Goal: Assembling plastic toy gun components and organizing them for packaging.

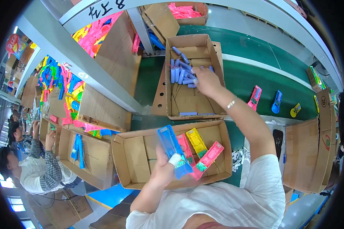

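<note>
Left hand (165, 168) grips blue casing (172, 149); right hand (205, 81) on cylinders (180, 71).

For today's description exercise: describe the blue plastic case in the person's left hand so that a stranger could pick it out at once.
Start at the open cardboard box nearest the person, below the green conveyor belt. Over it the left hand holds a fan of long plastic cases. The blue plastic case is the leftmost, under the taped thumb, beside pink and yellow ones.
</note>
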`<state>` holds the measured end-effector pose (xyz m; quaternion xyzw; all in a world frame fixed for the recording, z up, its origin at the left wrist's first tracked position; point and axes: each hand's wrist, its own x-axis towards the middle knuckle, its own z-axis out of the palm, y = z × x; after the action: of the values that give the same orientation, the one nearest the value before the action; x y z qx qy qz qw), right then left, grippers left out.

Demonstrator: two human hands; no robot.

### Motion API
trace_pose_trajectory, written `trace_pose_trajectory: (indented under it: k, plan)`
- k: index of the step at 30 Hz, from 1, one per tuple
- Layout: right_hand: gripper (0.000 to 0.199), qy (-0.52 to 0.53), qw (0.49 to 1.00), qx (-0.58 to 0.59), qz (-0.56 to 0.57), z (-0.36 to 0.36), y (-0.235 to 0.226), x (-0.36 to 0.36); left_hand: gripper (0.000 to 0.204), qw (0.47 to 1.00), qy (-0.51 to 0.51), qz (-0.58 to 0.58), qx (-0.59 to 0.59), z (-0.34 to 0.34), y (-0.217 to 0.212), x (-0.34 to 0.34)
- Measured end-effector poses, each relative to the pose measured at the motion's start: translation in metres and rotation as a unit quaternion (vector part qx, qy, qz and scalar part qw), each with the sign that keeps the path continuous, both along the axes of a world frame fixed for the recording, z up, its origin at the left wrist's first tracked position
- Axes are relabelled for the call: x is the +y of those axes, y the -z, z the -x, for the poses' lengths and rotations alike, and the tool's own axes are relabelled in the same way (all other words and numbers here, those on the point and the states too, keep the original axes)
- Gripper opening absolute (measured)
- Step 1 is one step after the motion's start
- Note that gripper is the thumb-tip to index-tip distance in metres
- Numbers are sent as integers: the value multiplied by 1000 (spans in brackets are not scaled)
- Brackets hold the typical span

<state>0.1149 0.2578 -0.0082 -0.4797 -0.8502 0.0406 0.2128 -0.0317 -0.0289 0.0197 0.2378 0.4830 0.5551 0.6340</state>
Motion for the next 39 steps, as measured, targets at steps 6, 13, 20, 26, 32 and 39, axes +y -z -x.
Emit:
trace_pose_trajectory:
  k: [6,13,20,26,32,39]
  plan:
    - [24,-114,991,-74,3,-2,17,19,69,998,63,-13,19,-9,4,-11]
    - [26,-137,957,255,31,-11,-63,-116,68,996,74,-32,23,-21,-5,-12]
    - [28,-116,970,211,0,-40,-57,-239,79,988,97,-86,80,-39,5,-7]
    - [27,-116,975,181,51,-50,-65,-264,83,986,119,-85,79,-47,13,-13]
    - [25,-185,957,223,29,-58,-61,-262,80,972,164,-137,99,-41,7,-15]
    - [19,-128,953,276,-2,-58,-26,-268,61,988,92,-58,113,-39,24,-26]
